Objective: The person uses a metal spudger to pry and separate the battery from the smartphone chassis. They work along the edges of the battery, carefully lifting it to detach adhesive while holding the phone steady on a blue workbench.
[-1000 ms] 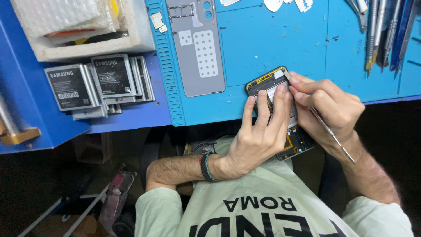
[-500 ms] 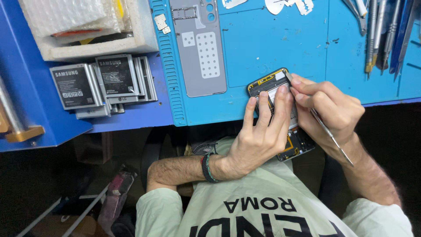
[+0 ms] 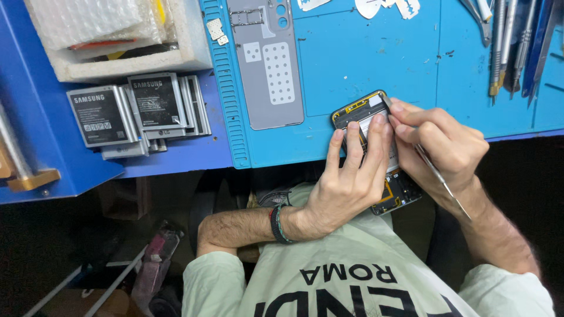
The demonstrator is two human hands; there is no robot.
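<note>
An opened phone (image 3: 359,111), black with yellow inner parts, lies over the front edge of the blue work mat (image 3: 364,53). My left hand (image 3: 349,176) rests flat on it, fingers spread across its middle. My right hand (image 3: 440,147) pinches a thin metal tool (image 3: 437,175) like a pen, its tip at the upper part of the phone beside my left fingertips. The tool's tip itself is hidden by my fingers.
A grey phone back cover (image 3: 267,64) lies on the mat to the left. Several flat phone batteries (image 3: 138,111) are stacked on the blue bench. A white foam box (image 3: 188,53) stands at the back left. Metal tools (image 3: 511,41) lie at the far right.
The hands and phone stay put; my right hand has shifted slightly on the tool.
</note>
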